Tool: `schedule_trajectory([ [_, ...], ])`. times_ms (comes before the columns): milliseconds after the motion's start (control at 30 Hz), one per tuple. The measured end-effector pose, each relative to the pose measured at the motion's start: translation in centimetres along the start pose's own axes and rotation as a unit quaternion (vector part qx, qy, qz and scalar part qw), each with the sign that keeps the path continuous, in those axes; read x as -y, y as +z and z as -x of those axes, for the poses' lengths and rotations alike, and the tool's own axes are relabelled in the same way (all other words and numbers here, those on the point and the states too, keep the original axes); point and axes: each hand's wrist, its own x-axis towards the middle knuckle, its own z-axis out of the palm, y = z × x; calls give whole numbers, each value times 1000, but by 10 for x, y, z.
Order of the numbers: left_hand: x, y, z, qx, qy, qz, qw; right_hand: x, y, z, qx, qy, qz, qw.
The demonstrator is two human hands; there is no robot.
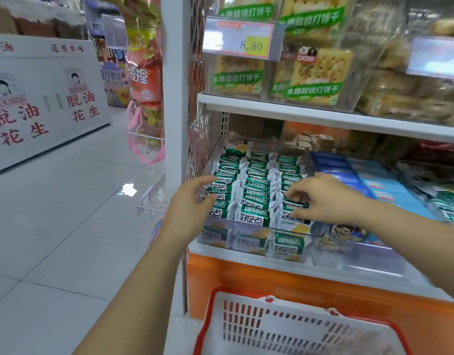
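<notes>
A clear plastic bin [292, 233] on the lower shelf holds several rows of small green-and-white snack packets [255, 190]. My left hand [190, 203] reaches to the bin's left row, thumb and fingers spread and lightly curved at the packets' left ends, gripping nothing that I can make out. My right hand [323, 198] is over the right row, its fingertips pinching the end of a green packet [296, 203] lying in the row.
A white shopping basket with red rim [284, 326] sits below the shelf, in front of an orange base panel [246, 280]. Blue packets [384, 185] fill the neighbouring bin. Cracker packs [315, 75] stand on the upper shelf. A white post [174, 98] borders the aisle floor.
</notes>
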Motion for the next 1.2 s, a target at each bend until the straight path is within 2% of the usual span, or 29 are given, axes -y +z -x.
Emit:
schedule_trajectory([
  [133,-4,1,4,5,20,-29,999,2,13,3,63,34,41,997],
  [233,-9,2,8,-8,33,-44,998,3,14,6,57,46,33,997],
  [300,-14,3,11,-27,59,-63,996,-1,9,11,25,65,3,998],
  [400,-25,9,16,-32,109,-68,991,-4,-3,28,-100,59,-39,992],
  [433,-29,13,20,-18,125,-61,990,0,-8,36,-140,48,-62,987],
  [500,-38,23,28,41,142,-23,989,10,-16,53,-170,34,-123,977],
  [600,-48,41,44,154,123,62,978,22,-16,78,-147,7,-184,972],
  [700,-52,55,58,220,105,72,967,30,-10,105,-117,24,-272,955],
  [800,-54,64,66,226,102,118,962,32,2,129,-135,67,-395,906],
  [900,-53,74,68,205,85,154,963,22,14,143,-170,109,-567,799],
  [933,-53,77,68,199,71,164,964,18,17,147,-177,124,-603,768],
  [967,-52,82,68,193,54,175,964,15,19,150,-180,141,-618,752],
  [1133,-47,106,66,195,-1,206,959,0,28,160,-164,175,-622,745],
  [1200,-44,116,68,201,-25,227,953,-7,29,161,-141,176,-658,718],
])
